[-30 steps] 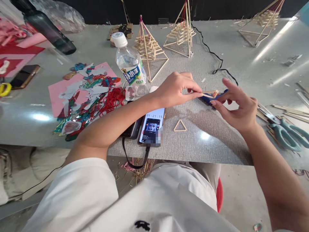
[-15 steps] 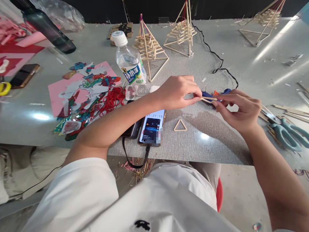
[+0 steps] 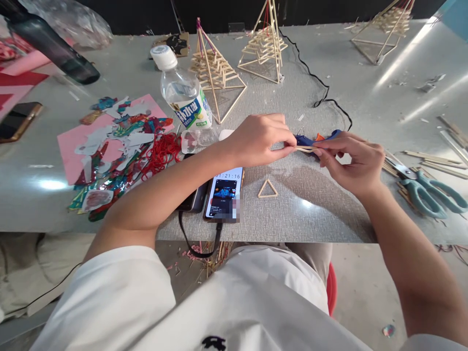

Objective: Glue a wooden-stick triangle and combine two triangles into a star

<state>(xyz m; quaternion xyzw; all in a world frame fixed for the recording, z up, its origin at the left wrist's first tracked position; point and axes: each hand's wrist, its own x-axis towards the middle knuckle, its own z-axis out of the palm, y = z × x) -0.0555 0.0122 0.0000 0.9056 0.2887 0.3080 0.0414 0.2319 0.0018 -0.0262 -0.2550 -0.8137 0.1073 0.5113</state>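
Moved since a second earlier: the fingers of the right hand point(image 3: 353, 158), then spread, had come together, and my head view had swung a little, setting everything on the table point(image 3: 288, 226) further left. Left hand point(image 3: 260, 140): thumb and fingertips pinched on the left end of a small piece of thin sticks point(image 3: 304, 149). Right hand: thumb and forefinger pinched at its other end; whether the joint there had stuck, I could not tell. The piece hung between the hands, just this side of a blue tool point(image 3: 303, 141) with an orange part point(image 3: 319, 137), possibly a glue gun, partly hidden. Risks, in my judgement: an uneven pull could spring the sticks apart if a joint was soft; a hot tip, were the tool live, could burn fingers so near. Nearer the body: one stick triangle point(image 3: 268, 196), flat. Beside the left forearm point(image 3: 175, 183): phone point(image 3: 224, 195), lit; power bank point(image 3: 193, 199); drink bottle point(image 3: 188, 107), standing, which an outward swing of that arm could topple. Further left: red thread point(image 3: 161, 153). Right: scissors point(image 3: 417, 183), loose sticks point(image 3: 433, 157). Beyond: three stick pyramids point(image 3: 215, 73) and a black cord point(image 3: 328, 88), apparently the tool's, which a snag could drag.
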